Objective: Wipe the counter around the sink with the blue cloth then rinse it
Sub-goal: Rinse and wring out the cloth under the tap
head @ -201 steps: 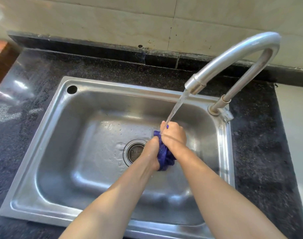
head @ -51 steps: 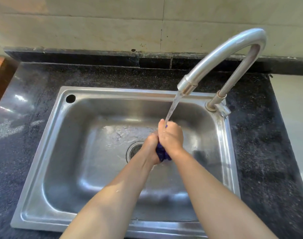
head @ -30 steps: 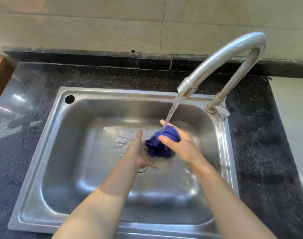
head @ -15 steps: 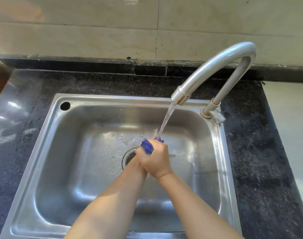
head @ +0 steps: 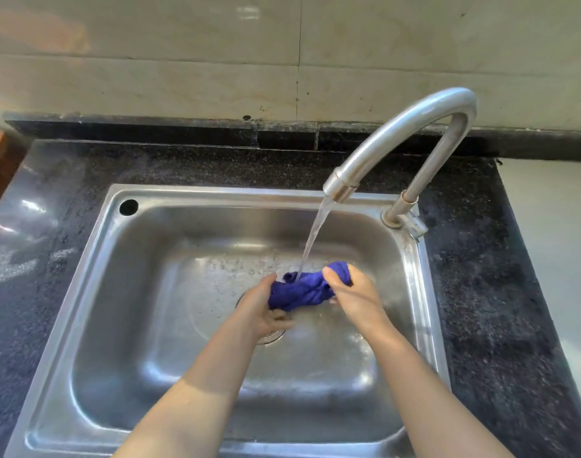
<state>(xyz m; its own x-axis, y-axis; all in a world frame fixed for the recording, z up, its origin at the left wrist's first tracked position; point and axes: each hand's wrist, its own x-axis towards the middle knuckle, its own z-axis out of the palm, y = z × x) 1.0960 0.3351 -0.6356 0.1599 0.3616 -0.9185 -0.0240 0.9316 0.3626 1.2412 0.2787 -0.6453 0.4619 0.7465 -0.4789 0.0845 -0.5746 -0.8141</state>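
Both hands have drawn apart since half a second ago, stretching the bunched blue cloth (head: 302, 290) between them. Left hand (head: 262, 307) curls its fingers round one end, right hand (head: 351, 294) pinches the other, under running water (head: 315, 234) above the sink (head: 94, 246) drain.

We see a kitchen | steel sink (head: 94, 292) | tap (head: 404, 127) | dark stone counter (head: 480, 292) | tiled wall (head: 183, 61)

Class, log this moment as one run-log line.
phase: rinsing | blue cloth: under faucet stream | left hand, right hand: gripping cloth ends | over sink
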